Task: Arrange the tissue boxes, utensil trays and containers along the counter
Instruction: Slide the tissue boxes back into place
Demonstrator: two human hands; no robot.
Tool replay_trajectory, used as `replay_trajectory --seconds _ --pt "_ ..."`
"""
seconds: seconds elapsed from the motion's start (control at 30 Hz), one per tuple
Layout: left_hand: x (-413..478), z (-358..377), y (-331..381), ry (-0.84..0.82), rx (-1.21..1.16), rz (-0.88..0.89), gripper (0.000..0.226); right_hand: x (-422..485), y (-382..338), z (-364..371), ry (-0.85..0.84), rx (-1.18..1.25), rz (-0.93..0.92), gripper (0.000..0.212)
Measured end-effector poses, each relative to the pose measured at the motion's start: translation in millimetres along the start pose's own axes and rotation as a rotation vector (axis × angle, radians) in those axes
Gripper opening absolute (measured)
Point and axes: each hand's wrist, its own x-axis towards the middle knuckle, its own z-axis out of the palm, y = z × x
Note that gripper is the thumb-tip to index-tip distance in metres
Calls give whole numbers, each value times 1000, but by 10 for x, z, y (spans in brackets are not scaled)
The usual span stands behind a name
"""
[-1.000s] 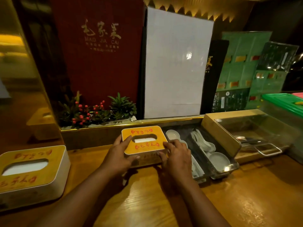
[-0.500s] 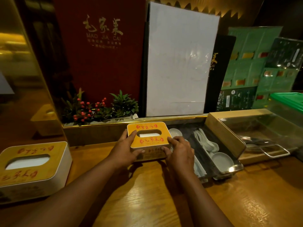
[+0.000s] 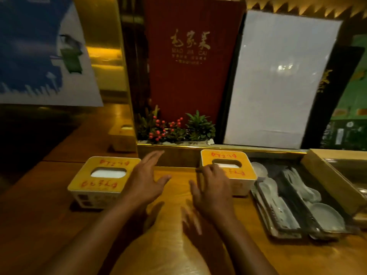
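Two tissue boxes with yellow lids and red lettering stand on the wooden counter. The left tissue box is beside my left hand, which is spread open just to its right, fingers apart. The right tissue box stands by the back ledge; my right hand is open at its left side, fingertips overlapping its lid edge. Right of it lies a metal utensil tray with white spoons and small dishes.
A gold-edged ledge runs along the back with a small plant, a red menu and a white board. A wooden-framed clear container sits at far right. A mirrored gold panel stands at left.
Both hands have let go of the right tissue box, which now rests by the ledge. My left hand has moved left toward the other box; the view has turned left.
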Motion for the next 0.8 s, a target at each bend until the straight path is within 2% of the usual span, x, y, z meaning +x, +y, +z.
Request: replay_trajectory --seconds 0.1,0.2,0.33,0.47,0.53,0.63,0.8 --pt "-121 -472 -352 198 53 -92 63 -70 -616 461 -176 45 -205 53" --pt "-223 -835 -663 322 100 -224 61 -110 -1019 809 -268 74 -223 65" --pt "-388 -1073 -1001 331 134 -451 65 -114 -1182 1004 -313 70 -198 66" --pt "-496 -1006 -1158 220 -178 -655 61 -11 -1081 988 -251 -15 -281 48" --pt "-510 -879 -1131 197 -313 -658 53 35 -978 929 -237 -34 -303 45" --pt "-461 -656 -989 201 -391 -604 51 85 -766 790 -207 -57 -295 43" --pt "-249 -258 -678 168 -483 -522 46 112 -400 580 -128 -110 -174 37"
